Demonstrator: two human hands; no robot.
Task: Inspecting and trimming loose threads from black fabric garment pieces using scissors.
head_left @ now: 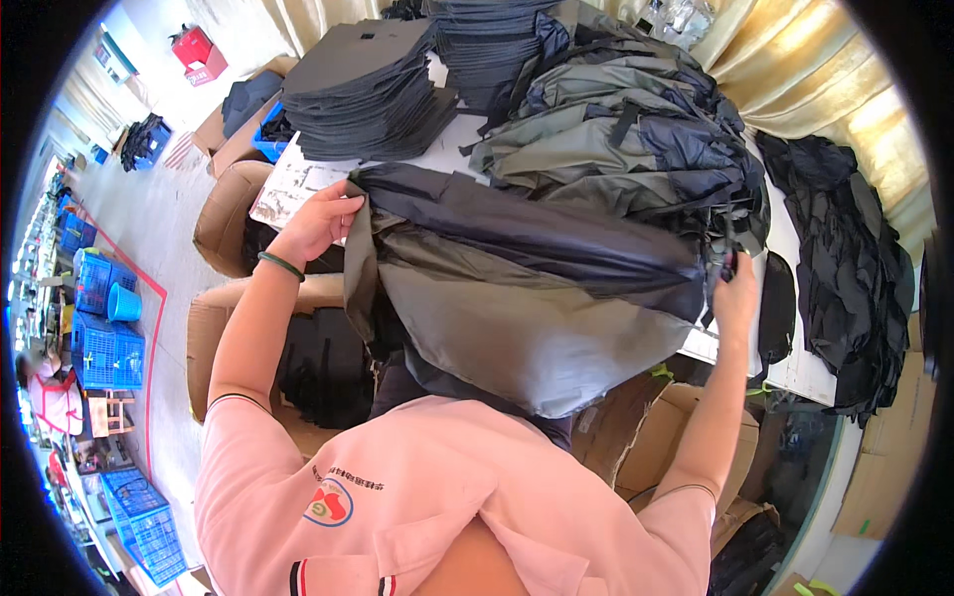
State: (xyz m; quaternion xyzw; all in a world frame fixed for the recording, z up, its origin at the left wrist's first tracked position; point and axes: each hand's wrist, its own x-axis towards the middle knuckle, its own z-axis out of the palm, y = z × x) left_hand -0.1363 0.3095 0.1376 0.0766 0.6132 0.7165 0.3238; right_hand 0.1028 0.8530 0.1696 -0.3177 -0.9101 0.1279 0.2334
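Note:
A large grey-green and black fabric piece point(517, 298), probably a sewn bag shell, stretches across in front of me and hangs off the near side of the table. At its upper left corner, my left hand point(323, 214) pinches the edge. By the right end of the cloth, my right hand point(735, 293) is closed, and a small dark thing shows at its fingers, too blurred to name. Just beyond the held piece lies a heap of similar grey-green and black fabric pieces point(606, 129).
Stacked dark flat panels point(368, 94) stand on the white table point(288, 189). Black fabric pieces point(840, 258) drape over its right end. Cardboard boxes point(229, 223) sit below at the left, another box point(696, 437) at lower right. Blue crates point(109, 348) line the floor far left.

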